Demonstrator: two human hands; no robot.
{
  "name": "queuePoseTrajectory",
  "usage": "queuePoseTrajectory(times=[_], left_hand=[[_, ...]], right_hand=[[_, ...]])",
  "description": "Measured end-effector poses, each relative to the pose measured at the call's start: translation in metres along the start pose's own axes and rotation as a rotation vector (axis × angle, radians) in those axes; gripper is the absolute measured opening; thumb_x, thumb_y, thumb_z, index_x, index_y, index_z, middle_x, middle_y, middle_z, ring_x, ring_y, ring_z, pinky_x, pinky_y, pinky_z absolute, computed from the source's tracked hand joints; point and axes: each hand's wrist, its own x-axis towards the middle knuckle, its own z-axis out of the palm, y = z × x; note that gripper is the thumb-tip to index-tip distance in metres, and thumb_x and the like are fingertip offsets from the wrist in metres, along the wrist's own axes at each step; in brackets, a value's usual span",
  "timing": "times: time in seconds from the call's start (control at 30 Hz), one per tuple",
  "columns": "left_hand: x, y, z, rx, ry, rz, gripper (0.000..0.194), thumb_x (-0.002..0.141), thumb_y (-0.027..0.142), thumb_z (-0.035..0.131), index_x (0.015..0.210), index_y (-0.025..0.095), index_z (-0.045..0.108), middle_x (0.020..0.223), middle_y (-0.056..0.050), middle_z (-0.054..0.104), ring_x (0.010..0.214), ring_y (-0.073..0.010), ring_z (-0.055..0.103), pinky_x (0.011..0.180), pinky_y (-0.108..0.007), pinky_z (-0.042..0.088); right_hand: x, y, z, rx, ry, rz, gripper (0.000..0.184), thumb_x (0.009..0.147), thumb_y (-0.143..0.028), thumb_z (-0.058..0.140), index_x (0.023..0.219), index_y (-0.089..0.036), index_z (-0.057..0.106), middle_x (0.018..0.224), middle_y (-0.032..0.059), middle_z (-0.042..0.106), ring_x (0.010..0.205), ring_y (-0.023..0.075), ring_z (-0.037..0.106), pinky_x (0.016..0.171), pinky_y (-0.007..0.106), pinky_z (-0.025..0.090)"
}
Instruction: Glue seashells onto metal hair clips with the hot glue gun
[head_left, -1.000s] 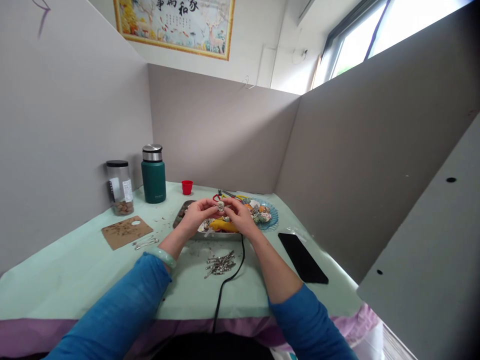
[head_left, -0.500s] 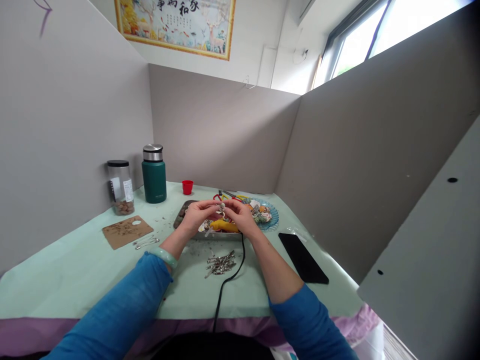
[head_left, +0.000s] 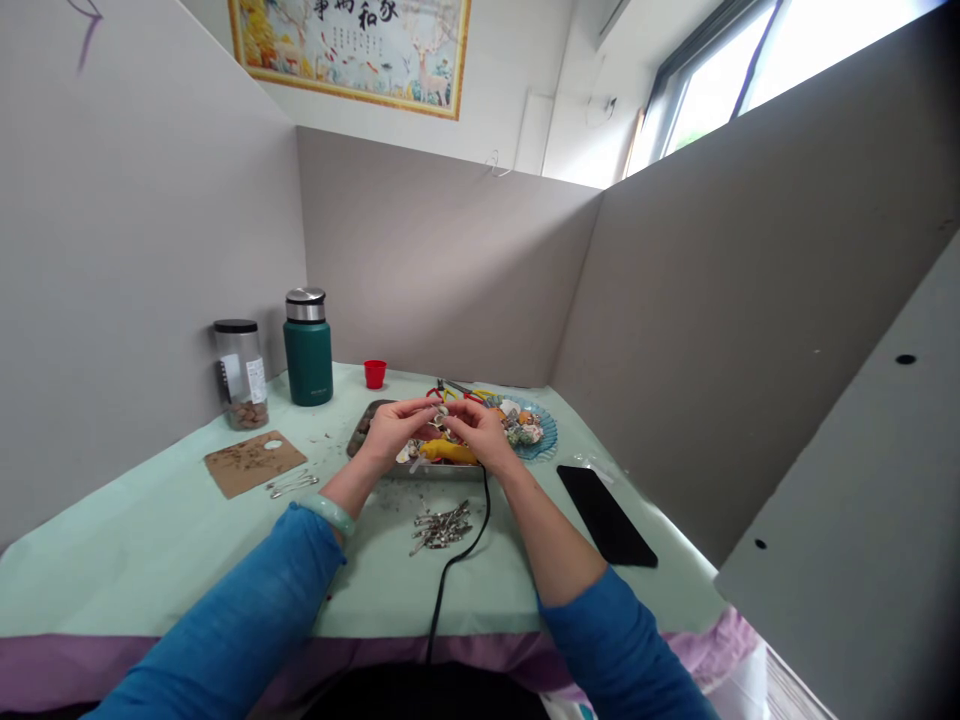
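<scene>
Grey partition panels (head_left: 442, 260) box in a table spread with a pale green cover (head_left: 379, 590), and right at the centre, the left hand (head_left: 397, 430) and right hand (head_left: 481, 432) meet, fingertips of both pinching a small whitish piece (head_left: 442, 411), its detail too small to read, above a shallow metal tray (head_left: 442, 474)! In that tray, a bright yellow tool (head_left: 448, 452) lies below the fingers, with a thin black cord (head_left: 448, 572) running towards the near edge. Nearer, a heap of silvery metal clips (head_left: 441, 526); to the right, a scalloped blue glass plate (head_left: 551, 432) of colourful bits, then a flat black rectangular slab (head_left: 606, 515). Out left, a brown card (head_left: 247, 468), and behind it a dark green steel-topped bottle (head_left: 308, 362)!
</scene>
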Motion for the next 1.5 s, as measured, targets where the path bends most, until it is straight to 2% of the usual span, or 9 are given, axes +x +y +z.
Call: queuePoseTrajectory(times=[0.27,0.5,0.73,0.87,0.97,1.1,1.27,1.5], left_hand=[[-0.001,0.002,0.002,-0.007,0.021,0.017,0.046,0.053,0.039,0.084,0.089,0.012,0.074,0.072,-0.006,0.072,0.054,-0.0170,0.066,0.061,-0.031,0.056],[0.000,-0.002,0.003,0.004,0.011,0.027,0.046,0.055,0.038,0.083,0.091,0.012,0.074,0.072,-0.006,0.073,0.061,-0.0200,0.069,0.067,-0.033,0.057],[0.000,-0.003,0.004,0.022,0.021,0.035,0.046,0.053,0.039,0.083,0.089,0.011,0.074,0.074,-0.007,0.073,0.062,-0.0194,0.068,0.068,-0.033,0.057],[0.001,-0.004,0.004,0.001,0.041,0.037,0.045,0.052,0.039,0.084,0.087,0.011,0.074,0.074,-0.007,0.073,0.062,-0.0195,0.068,0.068,-0.034,0.057],[0.001,-0.004,0.004,-0.005,0.038,0.032,0.046,0.053,0.039,0.084,0.088,0.011,0.073,0.074,-0.007,0.073,0.063,-0.0202,0.069,0.070,-0.034,0.057],[0.000,-0.003,0.005,-0.011,0.026,0.036,0.046,0.053,0.039,0.084,0.088,0.011,0.073,0.074,-0.007,0.073,0.064,-0.0210,0.069,0.071,-0.035,0.056],[0.000,-0.002,0.005,-0.011,0.031,0.036,0.048,0.052,0.040,0.084,0.088,0.011,0.073,0.074,-0.007,0.073,0.064,-0.0212,0.069,0.072,-0.036,0.056],[0.002,-0.006,0.003,-0.026,0.006,0.054,0.046,0.054,0.039,0.083,0.088,0.011,0.072,0.077,-0.007,0.073,0.067,-0.0197,0.069,0.073,-0.035,0.056]], right_hand=[[0.000,0.000,0.000,-0.106,-0.007,-0.047,0.035,0.072,-0.039,0.068,0.100,-0.019,0.066,0.087,0.0043,0.066,0.062,0.0119,0.055,0.057,0.025,0.046],[-0.002,-0.002,0.003,-0.100,0.046,-0.027,0.030,0.078,-0.041,0.060,0.095,-0.018,0.068,0.075,0.0024,0.063,0.055,0.0109,0.052,0.054,0.025,0.046],[-0.001,-0.003,0.003,-0.100,0.044,-0.008,0.031,0.077,-0.040,0.061,0.095,-0.016,0.067,0.078,0.0032,0.064,0.056,0.0102,0.052,0.053,0.024,0.046],[-0.001,-0.002,0.003,-0.162,0.064,-0.040,0.031,0.075,-0.040,0.062,0.096,-0.017,0.064,0.080,0.0030,0.064,0.061,0.0117,0.054,0.054,0.024,0.047],[-0.001,0.001,0.003,-0.170,0.109,-0.070,0.026,0.075,-0.040,0.062,0.089,-0.019,0.060,0.076,0.0009,0.061,0.059,0.0116,0.054,0.054,0.024,0.047],[-0.002,0.003,0.004,-0.163,0.105,-0.101,0.022,0.079,-0.041,0.060,0.079,-0.020,0.053,0.067,-0.0020,0.056,0.056,0.0118,0.055,0.056,0.025,0.047],[-0.003,0.004,0.003,-0.256,0.103,-0.145,0.020,0.082,-0.041,0.057,0.079,-0.021,0.054,0.066,-0.0015,0.056,0.057,0.0132,0.055,0.058,0.026,0.045],[-0.002,0.008,0.002,-0.322,0.115,-0.219,0.017,0.083,-0.036,0.056,0.077,-0.021,0.054,0.078,0.0016,0.061,0.062,0.0132,0.054,0.059,0.026,0.044]])
